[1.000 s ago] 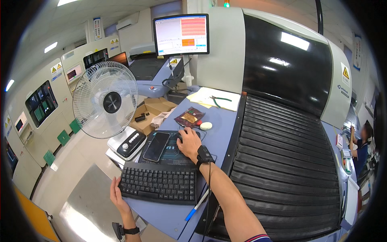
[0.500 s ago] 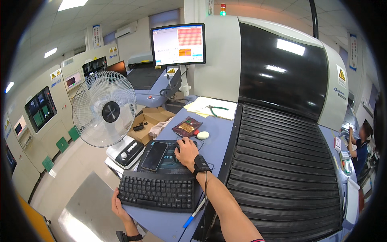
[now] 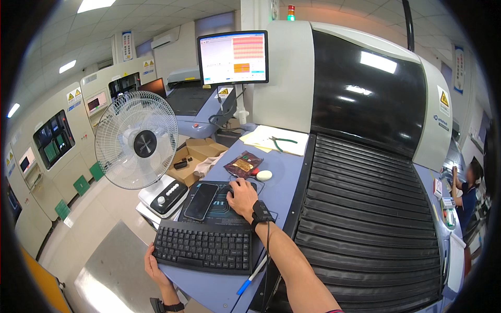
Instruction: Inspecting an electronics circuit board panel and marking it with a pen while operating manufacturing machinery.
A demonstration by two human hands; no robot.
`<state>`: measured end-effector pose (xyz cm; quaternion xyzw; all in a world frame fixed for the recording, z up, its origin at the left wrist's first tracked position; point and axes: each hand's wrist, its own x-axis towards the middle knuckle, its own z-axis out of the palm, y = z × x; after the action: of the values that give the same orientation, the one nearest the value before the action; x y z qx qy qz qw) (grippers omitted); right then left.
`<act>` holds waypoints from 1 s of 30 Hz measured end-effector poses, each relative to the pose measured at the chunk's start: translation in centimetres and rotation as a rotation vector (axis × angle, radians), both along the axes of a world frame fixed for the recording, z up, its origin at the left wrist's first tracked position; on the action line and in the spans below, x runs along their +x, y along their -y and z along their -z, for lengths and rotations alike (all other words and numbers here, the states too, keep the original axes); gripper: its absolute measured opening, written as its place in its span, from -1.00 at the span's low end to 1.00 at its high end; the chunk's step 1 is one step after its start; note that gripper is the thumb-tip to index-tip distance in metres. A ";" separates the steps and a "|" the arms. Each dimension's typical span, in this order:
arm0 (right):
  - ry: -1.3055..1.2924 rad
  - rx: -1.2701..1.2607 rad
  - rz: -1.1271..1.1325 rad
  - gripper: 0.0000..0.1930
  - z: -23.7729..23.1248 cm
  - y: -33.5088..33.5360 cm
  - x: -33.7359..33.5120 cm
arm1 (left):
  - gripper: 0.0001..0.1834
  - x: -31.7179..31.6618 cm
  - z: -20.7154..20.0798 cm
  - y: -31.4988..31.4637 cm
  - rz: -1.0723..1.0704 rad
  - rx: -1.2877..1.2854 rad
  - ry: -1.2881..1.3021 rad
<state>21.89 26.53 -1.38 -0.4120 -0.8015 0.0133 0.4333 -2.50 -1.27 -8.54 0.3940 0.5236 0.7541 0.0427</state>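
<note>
Ceiling lights glow above a pale, glossy floor.

Black wrist devices, thin black cable

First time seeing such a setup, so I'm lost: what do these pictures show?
No robot here: these are a person's bare hands, all pictures coming from a fisheye camera on their head, so straight edges bend. The right hand rests on a mouse, mostly hidden; the left hand is at the left edge of the keyboard. Nothing looks lifted. On the blue table are a phone, a pen and, farther back, pliers on paper. Beyond stands a monitor; at right, a big machine with a ribbed black bed.
</note>
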 end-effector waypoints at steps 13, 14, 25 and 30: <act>0.033 -0.052 0.019 -0.65 0.0 0.0 0.1 | -0.58 0.2 0.4 0.0 -0.006 0.017 0.042; 0.036 -0.050 0.015 -0.65 0.0 0.0 0.0 | -0.58 0.0 0.5 0.1 -0.006 0.010 0.034; 0.009 -0.012 0.004 -0.68 -0.1 0.0 0.8 | -0.60 0.1 1.2 -0.7 0.102 0.047 0.087; 0.006 0.040 -0.018 -0.73 -0.1 -0.2 -0.8 | -0.57 -1.7 1.8 0.3 -0.055 -0.091 0.024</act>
<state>21.12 26.70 -1.31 -0.3959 -0.8067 0.0001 0.4387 -4.23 -1.54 -10.36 0.3679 0.5677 0.7350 0.0462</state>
